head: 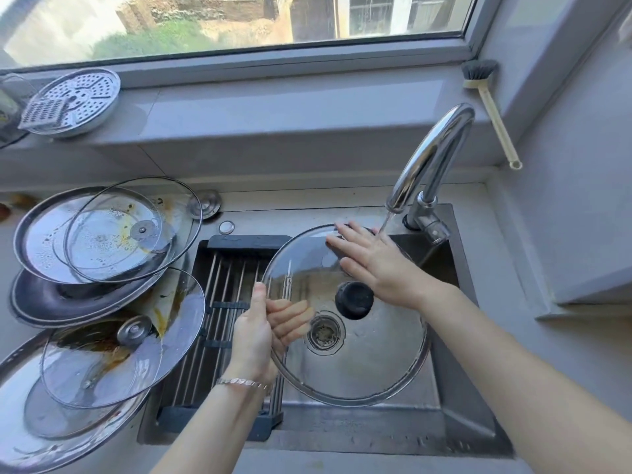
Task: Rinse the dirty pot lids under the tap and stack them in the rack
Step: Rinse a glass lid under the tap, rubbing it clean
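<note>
Holding a big round glass lid (376,364) tilted over the stainless-steel sink (472,422), with its chunky black knob (354,300) facing up. Gripping the metal-banded rim on the near left side with the left hand (263,330), laying the thumb over the top edge and curling the fingers underneath, where they are showing through the clear glass. Wearing a thin silvery bracelet (241,383) on that wrist. Pressing the right hand (372,265) flat on the far side of the dome, fingers straight and a little spread, right beside the thin stream of water (385,224) falling from the curved chrome tap (431,159). Seeing the round drain strainer (323,333) through the glass, down in the wet basin. Passing over the rack (225,268), slim metal rods in a dark frame, spanning the sink's left part. Glimpsing on the counter to the left a slumping pile of dirty lids (102,234), glass and steel, streaked with brown and yellow grease. Catching a perforated steel disc (78,97) leaning on the grey sill, and a pale-handled brush (492,111) with dark bristles propped in the right corner.
</note>
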Demonstrator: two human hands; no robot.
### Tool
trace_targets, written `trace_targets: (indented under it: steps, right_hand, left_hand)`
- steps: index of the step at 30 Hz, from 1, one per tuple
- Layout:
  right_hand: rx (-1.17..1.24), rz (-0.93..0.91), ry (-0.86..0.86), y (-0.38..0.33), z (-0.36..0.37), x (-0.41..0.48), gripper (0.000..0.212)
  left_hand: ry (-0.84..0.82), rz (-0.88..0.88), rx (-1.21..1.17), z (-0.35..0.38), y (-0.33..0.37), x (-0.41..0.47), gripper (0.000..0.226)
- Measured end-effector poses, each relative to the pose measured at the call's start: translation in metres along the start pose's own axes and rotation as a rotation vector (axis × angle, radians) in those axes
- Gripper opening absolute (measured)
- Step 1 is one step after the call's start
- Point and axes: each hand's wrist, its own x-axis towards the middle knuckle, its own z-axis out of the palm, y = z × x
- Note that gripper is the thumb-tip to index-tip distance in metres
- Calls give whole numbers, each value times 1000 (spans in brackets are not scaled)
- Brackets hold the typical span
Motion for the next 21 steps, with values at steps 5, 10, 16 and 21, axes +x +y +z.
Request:
trace_targets:
  steps: [5, 10, 16, 21]
  right_hand:
    - [115, 86, -38, 22, 1, -17, 47]
    - [29, -90, -184, -48, 7, -9, 59]
    - [-161, 58, -148, -36, 12, -6, 70]
    - [372, 452, 167, 8, -7, -22, 39]
  left_hand:
    - [-36, -9, 95, 4, 0, 4, 44]
    - [-86, 18, 226, 26, -8, 4, 33]
    - [-77, -14, 160, 31, -11, 1, 47]
    - [10, 25, 78, 14, 3, 7, 46]
